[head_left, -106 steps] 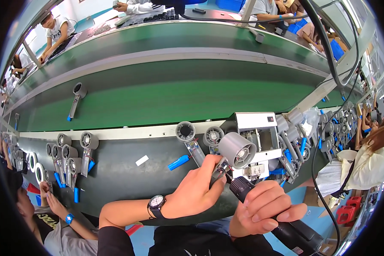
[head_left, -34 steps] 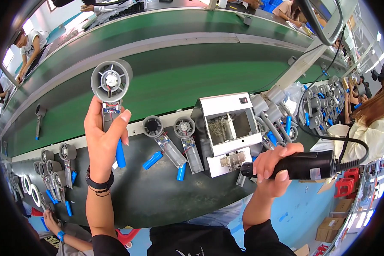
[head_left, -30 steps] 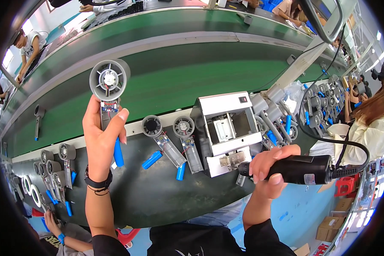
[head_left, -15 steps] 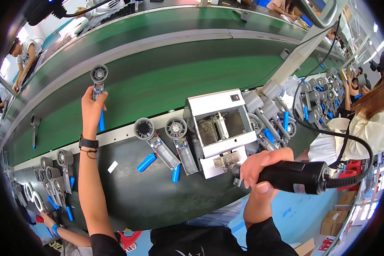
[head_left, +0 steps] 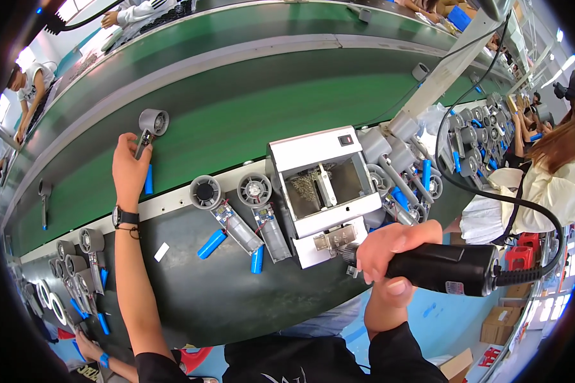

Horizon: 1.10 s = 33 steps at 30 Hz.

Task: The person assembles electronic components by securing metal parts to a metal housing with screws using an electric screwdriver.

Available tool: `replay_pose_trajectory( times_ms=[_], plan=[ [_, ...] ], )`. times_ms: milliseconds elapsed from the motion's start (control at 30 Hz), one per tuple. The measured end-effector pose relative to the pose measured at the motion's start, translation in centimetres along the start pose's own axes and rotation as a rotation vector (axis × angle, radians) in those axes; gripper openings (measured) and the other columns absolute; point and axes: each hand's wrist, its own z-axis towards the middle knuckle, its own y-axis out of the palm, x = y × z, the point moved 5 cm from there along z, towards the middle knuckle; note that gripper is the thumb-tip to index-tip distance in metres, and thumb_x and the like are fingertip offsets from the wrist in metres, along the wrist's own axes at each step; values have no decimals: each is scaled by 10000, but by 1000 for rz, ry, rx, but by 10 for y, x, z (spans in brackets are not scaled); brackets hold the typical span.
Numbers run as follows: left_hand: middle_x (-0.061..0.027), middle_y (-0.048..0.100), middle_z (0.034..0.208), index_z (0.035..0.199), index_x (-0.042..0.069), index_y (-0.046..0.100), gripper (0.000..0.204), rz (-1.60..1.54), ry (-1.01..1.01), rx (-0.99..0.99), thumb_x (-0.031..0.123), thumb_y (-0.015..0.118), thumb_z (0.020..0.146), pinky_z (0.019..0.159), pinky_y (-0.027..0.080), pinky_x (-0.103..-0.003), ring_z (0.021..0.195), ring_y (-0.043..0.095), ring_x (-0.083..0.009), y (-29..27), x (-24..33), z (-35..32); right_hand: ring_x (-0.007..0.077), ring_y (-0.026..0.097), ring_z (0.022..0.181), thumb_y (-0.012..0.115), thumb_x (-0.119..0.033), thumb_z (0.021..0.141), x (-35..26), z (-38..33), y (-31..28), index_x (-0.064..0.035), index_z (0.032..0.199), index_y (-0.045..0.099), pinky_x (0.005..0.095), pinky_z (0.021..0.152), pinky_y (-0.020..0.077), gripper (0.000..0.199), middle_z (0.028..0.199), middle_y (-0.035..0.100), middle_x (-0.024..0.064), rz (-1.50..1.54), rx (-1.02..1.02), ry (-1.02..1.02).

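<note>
Left hand [head_left: 129, 171], fingers pinched on a grey handheld fan [head_left: 148, 129], rests on the green conveyor belt [head_left: 249, 121] upper left; right hand [head_left: 395, 246] grips a black electric screwdriver [head_left: 450, 268] lower right.

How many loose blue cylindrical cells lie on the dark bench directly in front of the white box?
2: one blue cell lies left of the two open fan units, another blue cell between their handles. More sit in side clusters, partly hidden.

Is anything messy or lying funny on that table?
Mostly tidy. A loose blue cylinder lies slanted on the dark bench, apart from the fan units, and a small white scrap sits by itself nearby.
</note>
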Motion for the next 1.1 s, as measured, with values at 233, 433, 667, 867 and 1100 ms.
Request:
replay_pose_trajectory(
  times_ms=[233, 433, 667, 867, 1100],
  plan=[
    [-75, 576, 861, 935, 10, 596, 155, -203, 170, 156, 143, 656, 883, 762, 441, -328, 779, 540, -199, -43, 65, -20, 145, 484, 432, 797, -167, 781, 10, 10, 7, -16, 1063, 437, 295, 430, 440, 481, 559, 493, 49, -211, 20, 227],
    [-106, 550, 835, 865, -8, 567, 77, -376, 413, 83, 44, 624, 865, 735, 431, -322, 760, 526, -230, -75, 159, -58, 127, 465, 430, 737, -188, 819, 19, 27, -5, 16, 1075, 429, 278, 415, 417, 449, 583, 489, 48, -277, 29, 234],
    [-124, 596, 846, 845, 13, 600, 133, -389, 683, -94, 58, 685, 753, 691, 459, -372, 768, 563, -293, -75, 204, -103, 108, 424, 411, 713, -299, 879, 22, 15, -11, -17, 1109, 412, 267, 410, 402, 472, 574, 450, 17, -126, 130, 259],
    [-114, 628, 890, 858, 38, 625, 171, -472, 770, -232, 72, 709, 713, 699, 476, -388, 787, 578, -298, -60, 226, -124, 104, 468, 419, 672, -367, 911, -8, 5, -13, -63, 1065, 363, 261, 422, 450, 459, 594, 483, -5, -132, 120, -5],
    [-105, 636, 961, 862, 60, 640, 181, -408, 896, -291, 109, 727, 711, 711, 479, -415, 837, 580, -309, -42, 239, -151, 117, 526, 443, 759, -409, 850, -6, -12, -11, -101, 1013, 367, 287, 438, 486, 525, 585, 516, -17, -178, 128, -67]
  ],
)
